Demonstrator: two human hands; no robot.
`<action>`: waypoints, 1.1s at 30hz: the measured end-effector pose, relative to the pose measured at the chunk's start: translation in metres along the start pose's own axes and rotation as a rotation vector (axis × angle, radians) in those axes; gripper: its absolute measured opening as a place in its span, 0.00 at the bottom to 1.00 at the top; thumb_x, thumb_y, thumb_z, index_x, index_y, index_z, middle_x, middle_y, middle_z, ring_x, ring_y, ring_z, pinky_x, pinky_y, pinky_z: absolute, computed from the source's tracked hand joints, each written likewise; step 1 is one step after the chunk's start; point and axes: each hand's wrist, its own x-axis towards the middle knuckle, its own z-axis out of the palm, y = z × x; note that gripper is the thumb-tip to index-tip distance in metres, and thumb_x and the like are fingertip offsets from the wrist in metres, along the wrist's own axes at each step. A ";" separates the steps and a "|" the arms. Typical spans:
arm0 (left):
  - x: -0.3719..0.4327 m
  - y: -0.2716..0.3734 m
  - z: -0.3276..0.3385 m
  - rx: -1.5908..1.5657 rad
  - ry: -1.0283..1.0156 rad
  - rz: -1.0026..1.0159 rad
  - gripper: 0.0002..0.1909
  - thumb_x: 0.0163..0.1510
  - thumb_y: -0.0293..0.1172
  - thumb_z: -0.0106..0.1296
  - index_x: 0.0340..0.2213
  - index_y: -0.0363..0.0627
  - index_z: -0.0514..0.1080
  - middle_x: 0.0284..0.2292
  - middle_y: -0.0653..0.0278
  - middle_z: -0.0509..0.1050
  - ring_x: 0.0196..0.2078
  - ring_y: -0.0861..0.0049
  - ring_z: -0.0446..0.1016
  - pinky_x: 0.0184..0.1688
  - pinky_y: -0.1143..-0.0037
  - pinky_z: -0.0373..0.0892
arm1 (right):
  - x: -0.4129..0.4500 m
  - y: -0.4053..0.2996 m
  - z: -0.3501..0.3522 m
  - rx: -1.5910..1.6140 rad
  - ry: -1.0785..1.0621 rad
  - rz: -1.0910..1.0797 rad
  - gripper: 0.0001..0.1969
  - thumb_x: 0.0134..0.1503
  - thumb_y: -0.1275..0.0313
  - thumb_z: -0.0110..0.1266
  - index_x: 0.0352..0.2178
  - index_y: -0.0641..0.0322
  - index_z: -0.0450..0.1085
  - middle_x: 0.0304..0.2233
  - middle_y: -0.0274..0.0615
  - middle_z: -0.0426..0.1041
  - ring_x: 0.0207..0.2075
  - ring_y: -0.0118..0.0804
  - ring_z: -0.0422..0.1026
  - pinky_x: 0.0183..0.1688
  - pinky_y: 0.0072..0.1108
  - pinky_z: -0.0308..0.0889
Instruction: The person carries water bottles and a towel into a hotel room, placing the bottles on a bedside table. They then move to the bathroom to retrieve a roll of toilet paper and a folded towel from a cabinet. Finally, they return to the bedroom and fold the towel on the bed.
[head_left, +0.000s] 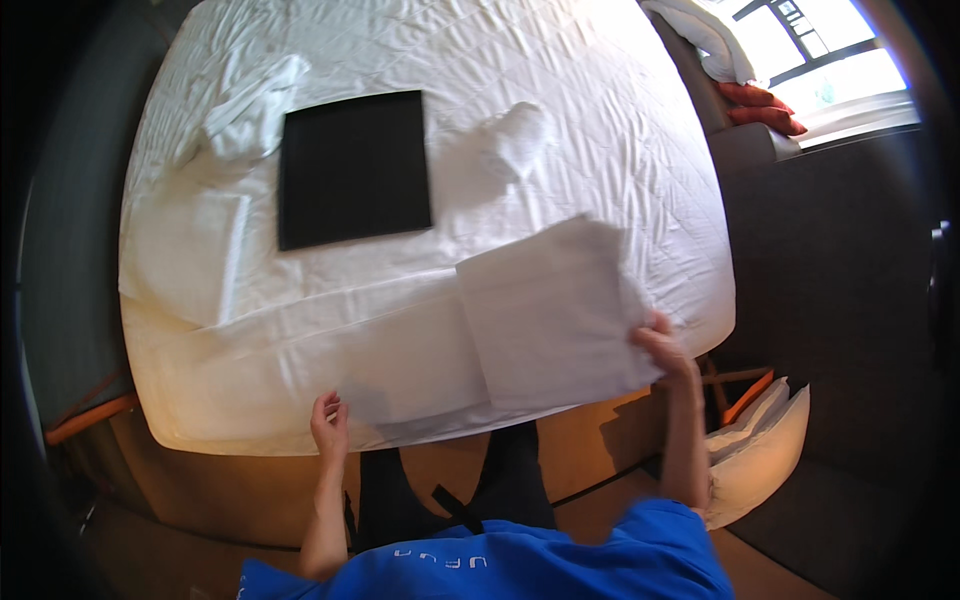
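Observation:
My right hand (664, 345) grips the right edge of a folded white cloth (551, 322), which lies over or hangs just above the bed's near right part. My left hand (330, 420), fingers loosely curled and holding nothing, is at the near edge of the white-covered bed (360, 300). A flat black square panel or tray (354, 171) rests on the bed beyond my hands. Crumpled white cloth (255, 112) lies to its left, and a smaller white bundle (517, 139) to its right. Another folded white cloth (187, 255) is spread at the bed's left side.
White pillows (757, 457) stand on the floor at the lower right, beside an orange-edged wooden piece (746, 397). Red cushions (765, 112) and white bedding (705, 37) lie on the seat by the window. An orange bar (90, 420) is at the lower left.

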 end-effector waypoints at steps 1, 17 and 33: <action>-0.008 0.006 0.022 0.007 0.003 0.005 0.13 0.53 0.23 0.51 0.41 0.36 0.68 0.35 0.61 0.73 0.35 0.77 0.71 0.36 0.78 0.69 | 0.010 0.018 -0.057 0.027 0.068 0.025 0.17 0.49 0.73 0.51 0.42 0.63 0.68 0.30 0.33 0.70 0.30 0.25 0.66 0.34 0.19 0.65; -0.125 0.000 0.359 -0.559 -0.165 -1.104 0.13 0.52 0.32 0.56 0.34 0.37 0.67 0.29 0.58 0.70 0.34 0.69 0.72 0.40 0.65 0.74 | 0.089 0.362 -0.093 0.566 0.270 0.470 0.14 0.57 0.66 0.51 0.24 0.69 0.68 0.18 0.38 0.67 0.20 0.27 0.67 0.22 0.20 0.67; -0.064 0.098 0.324 0.506 0.092 0.176 0.02 0.50 0.22 0.49 0.29 0.38 0.70 0.25 0.61 0.73 0.28 0.69 0.71 0.34 0.73 0.67 | 0.198 0.223 -0.212 -0.082 0.656 -0.154 0.15 0.52 0.63 0.55 0.28 0.68 0.69 0.25 0.50 0.72 0.26 0.43 0.71 0.29 0.30 0.64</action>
